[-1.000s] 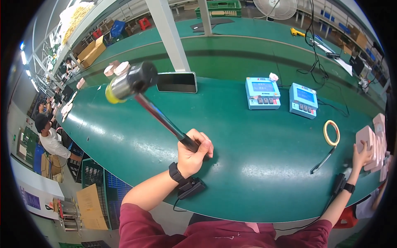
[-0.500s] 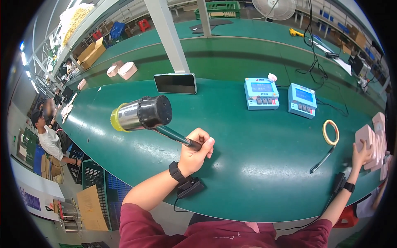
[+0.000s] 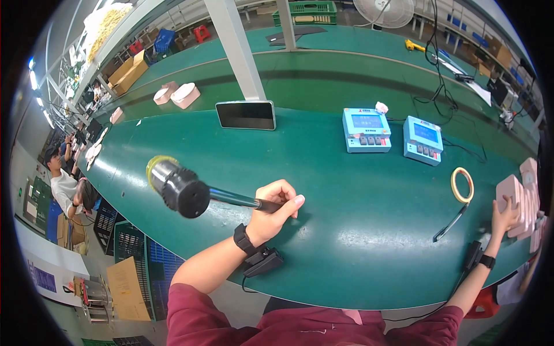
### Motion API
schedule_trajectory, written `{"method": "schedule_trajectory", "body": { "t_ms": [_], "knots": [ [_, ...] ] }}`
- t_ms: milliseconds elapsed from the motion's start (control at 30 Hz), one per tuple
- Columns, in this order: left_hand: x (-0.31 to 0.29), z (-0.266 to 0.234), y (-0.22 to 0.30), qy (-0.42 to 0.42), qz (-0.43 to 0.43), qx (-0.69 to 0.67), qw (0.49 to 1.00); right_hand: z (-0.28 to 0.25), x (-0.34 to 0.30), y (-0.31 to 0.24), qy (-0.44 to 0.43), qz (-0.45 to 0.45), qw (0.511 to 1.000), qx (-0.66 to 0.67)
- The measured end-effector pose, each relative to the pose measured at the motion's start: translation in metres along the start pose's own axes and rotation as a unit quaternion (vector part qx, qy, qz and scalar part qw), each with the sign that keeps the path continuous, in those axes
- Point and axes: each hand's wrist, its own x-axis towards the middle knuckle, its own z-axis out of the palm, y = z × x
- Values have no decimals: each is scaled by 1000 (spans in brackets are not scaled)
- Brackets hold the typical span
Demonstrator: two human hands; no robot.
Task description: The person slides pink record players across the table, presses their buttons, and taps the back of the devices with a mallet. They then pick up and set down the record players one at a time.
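My left hand (image 3: 273, 211) is closed round the black grip of a two-faced mallet (image 3: 176, 185). Its head, raised above the table, has a black end, a metal middle and a yellow end. At the far right, my right hand (image 3: 505, 218) rests with fingers spread against a row of pale pink, rounded, flat pieces (image 3: 510, 189) standing close together. I cannot tell whether it grips any of them. Beside that hand lie a roll of tape (image 3: 462, 184) and a dark pen (image 3: 450, 224).
A phone (image 3: 246, 115) leans by a white post (image 3: 238, 52). Two blue boxes with screens (image 3: 367, 130) stand behind the middle of the green table (image 3: 323, 248). More pink pieces (image 3: 184, 96) lie at the back left. Another person (image 3: 64, 183) sits at the left.
The mallet's head has swung down and left, its black end turning toward me, while my left hand keeps its place. My right hand has not visibly moved.
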Motion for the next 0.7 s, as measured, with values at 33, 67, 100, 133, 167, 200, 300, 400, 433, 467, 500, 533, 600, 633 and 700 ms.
{"method": "schedule_trajectory", "body": {
  "t_ms": [33, 67, 100, 133, 167, 200, 300, 400, 433, 467, 500, 533, 600, 633, 700],
  "knots": [
    [1, 0, 0, -1, -7, 4, 1000, 1, 0, 1, 0, -3, 1000, -1],
    [1, -1, 0, -3, -14, 8, 1000, 1, 0, 2, 0, -6, 1000, -2],
    [2, -2, 0, -3, -14, 8, 1000, 5, 2, 5, 1, -5, 1000, -3],
    [2, -4, -1, -4, -19, 1, 1000, 11, 4, 11, 10, -14, 1000, 1],
    [2, -6, -3, -5, -24, -6, 1000, 14, 5, 14, 19, -23, 1000, 6],
    [3, -7, -3, -5, -28, -12, 1000, 17, 6, 16, 28, -32, 999, 10],
    [5, -9, -5, 1, -47, -74, 996, 19, 6, 15, 24, -28, 999, 10],
    [7, -6, -9, 18, -81, -117, 990, 21, 7, 15, 23, -26, 999, 12],
    [8, -4, -10, 32, -106, -128, 986, 22, 7, 16, 24, -27, 999, 13],
    [8, -3, -11, 45, -130, -140, 981, 23, 8, 17, 25, -28, 999, 13],
    [9, -3, -10, 45, -131, -140, 980, 24, 8, 18, 25, -27, 999, 13],
    [11, -4, -8, 44, -157, -182, 970, 25, 8, 20, 26, -29, 999, 10],
    [14, -6, -5, 41, -209, -263, 941, 25, 8, 20, 30, -34, 999, 5],
    [15, -9, -6, 41, -209, -264, 941, 25, 8, 20, 30, -34, 999, 4],
    [14, -17, -10, 21, -207, -272, 940, 21, 6, 16, 18, -26, 999, 8]
  ]
}}
